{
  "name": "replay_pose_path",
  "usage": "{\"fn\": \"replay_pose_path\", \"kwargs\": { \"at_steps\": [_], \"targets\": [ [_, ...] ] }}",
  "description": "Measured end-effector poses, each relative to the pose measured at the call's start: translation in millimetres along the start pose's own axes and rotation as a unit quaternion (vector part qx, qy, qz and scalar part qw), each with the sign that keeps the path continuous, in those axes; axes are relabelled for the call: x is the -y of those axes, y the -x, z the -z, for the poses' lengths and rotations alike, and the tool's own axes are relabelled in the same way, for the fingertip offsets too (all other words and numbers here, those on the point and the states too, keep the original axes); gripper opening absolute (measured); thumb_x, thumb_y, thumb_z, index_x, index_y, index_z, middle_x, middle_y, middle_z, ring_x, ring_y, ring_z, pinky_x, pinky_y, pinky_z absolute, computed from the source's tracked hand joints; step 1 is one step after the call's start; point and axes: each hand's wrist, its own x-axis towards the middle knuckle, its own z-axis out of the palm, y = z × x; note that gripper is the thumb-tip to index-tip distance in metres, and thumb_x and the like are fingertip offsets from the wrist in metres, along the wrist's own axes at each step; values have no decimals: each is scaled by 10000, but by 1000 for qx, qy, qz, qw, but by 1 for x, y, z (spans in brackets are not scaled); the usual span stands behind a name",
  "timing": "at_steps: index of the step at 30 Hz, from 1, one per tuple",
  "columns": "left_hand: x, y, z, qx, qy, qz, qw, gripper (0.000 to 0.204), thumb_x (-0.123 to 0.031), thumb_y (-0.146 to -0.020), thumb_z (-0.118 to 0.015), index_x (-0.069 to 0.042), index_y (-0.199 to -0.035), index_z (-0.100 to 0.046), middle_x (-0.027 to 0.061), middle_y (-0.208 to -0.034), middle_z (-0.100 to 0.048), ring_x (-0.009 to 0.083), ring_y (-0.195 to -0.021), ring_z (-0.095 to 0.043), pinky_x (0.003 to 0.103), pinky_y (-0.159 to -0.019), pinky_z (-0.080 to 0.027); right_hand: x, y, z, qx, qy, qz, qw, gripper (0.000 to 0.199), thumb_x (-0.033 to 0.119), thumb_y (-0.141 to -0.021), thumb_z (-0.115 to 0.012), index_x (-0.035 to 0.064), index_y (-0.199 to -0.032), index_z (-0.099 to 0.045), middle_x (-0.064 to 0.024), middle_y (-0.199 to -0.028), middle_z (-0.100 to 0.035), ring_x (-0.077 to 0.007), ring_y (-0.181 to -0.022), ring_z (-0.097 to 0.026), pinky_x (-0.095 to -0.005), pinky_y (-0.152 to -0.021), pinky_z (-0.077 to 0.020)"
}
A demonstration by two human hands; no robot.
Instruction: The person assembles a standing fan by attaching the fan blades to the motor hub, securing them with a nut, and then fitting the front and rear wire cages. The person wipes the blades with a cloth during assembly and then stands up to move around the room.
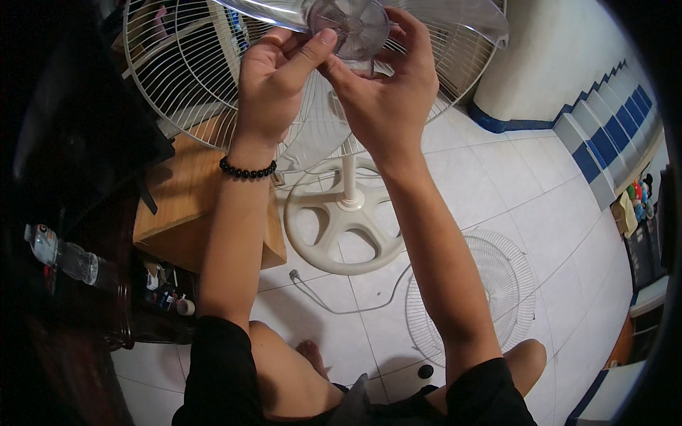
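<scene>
My left hand (277,82) and my right hand (394,85) are raised at the top of the view, closed on a clear plastic fan blade (353,32) at its round hub. The left thumb presses on the hub's edge, and the right fingers curl round its other side. Translucent blades spread left, right and downward from the hub. Behind them stands the white wire rear grille (188,117) of a pedestal fan. Below it, a short pole meets the round off-white fan base (347,241) on the floor. The blade hides the grille's centre and the motor.
The round front grille (518,284) lies on the white tiles beside my right forearm. A grey power cord (334,310) and a small black disc (425,371) are on the floor. At left are a wooden cabinet (181,192) and a plastic bottle (78,263); blue-and-white steps (604,138) rise at right.
</scene>
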Motion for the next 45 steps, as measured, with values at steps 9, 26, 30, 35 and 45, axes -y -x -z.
{"fn": "replay_pose_path", "kwargs": {
  "at_steps": [9, 26, 30, 35, 45],
  "targets": [
    [-10, 1, -4, 7, 1, 36, 999, 237, -106, -965, -708, 7, -1171, -682, 68, -1090, -730, 113, -1002, -665, 272, -930, -513, -12, 3, 1, 11, -2, -19, 1000, 694, 124, -731, -917, -24, -1301, -550, -142, -1152, -641, -191, -947, -691, -292, -722, -611],
    [-4, 5, -2, 15, 3, 28, 1000, 249, -73, -962, -702, -4, -1200, -668, 70, -1125, -726, 116, -1041, -667, 280, -962, -507, -26, 10, -1, -25, 36, 10, 999, 701, 121, -711, -888, -43, -1305, -555, -208, -1166, -631, -311, -1035, -661, -375, -831, -564],
    [0, 4, 2, 22, -6, 21, 1000, 235, -88, -970, -705, -1, -1185, -669, 65, -1106, -729, 108, -1025, -670, 269, -944, -513, -32, 8, -2, -20, 35, 18, 999, 697, 130, -723, -886, -43, -1311, -553, -209, -1161, -630, -317, -1036, -656, -384, -835, -564],
    [12, 2, 4, -5, -43, 19, 999, 230, -130, -978, -713, 7, -1156, -662, 62, -1086, -729, 89, -988, -666, 235, -890, -508, -43, 5, -8, -26, 53, 37, 998, 690, 132, -735, -886, -29, -1318, -553, -197, -1158, -616, -310, -1035, -647, -366, -803, -570],
    [23, -6, 5, -87, -72, 17, 993, 311, -85, -1004, -657, 19, -1274, -544, 60, -1078, -678, 109, -956, -638, 250, -830, -514, -42, -2, -19, 7, 37, -18, 999, 646, 139, -748, -890, -31, -1276, -559, -183, -1135, -596, -281, -954, -650, -333, -718, -571]
  ]
}}
